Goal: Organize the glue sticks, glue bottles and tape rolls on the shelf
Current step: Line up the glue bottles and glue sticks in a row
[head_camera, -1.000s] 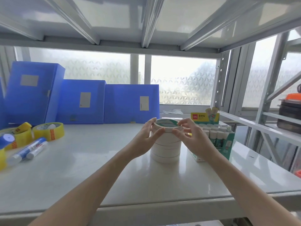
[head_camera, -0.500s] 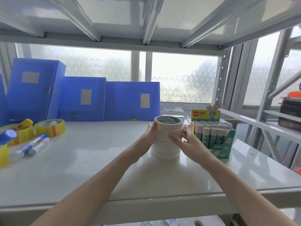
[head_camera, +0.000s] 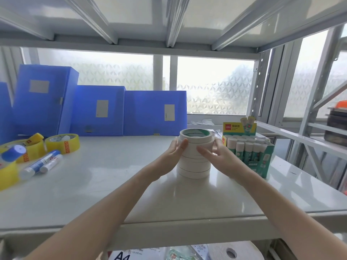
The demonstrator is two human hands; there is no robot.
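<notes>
A stack of white tape rolls (head_camera: 194,166) stands upright in the middle of the white shelf (head_camera: 105,188). My left hand (head_camera: 173,153) presses its left side near the top. My right hand (head_camera: 218,156) presses its right side, fingers spread across the rolls. Right of the stack is a green display box of glue sticks (head_camera: 249,149). At the far left lie yellow tape rolls (head_camera: 62,143), a blue-capped glue bottle (head_camera: 13,154) and two glue bottles lying flat (head_camera: 42,165).
Three blue file boxes (head_camera: 101,109) stand along the back of the shelf. A shelf board with ribs hangs overhead. A second rack with a dark container (head_camera: 337,124) is at the right. Paper packs lie on the level below.
Both hands slid from the top roll down onto the sides of the stack. The view has shifted slightly, and the stack stays in place.
</notes>
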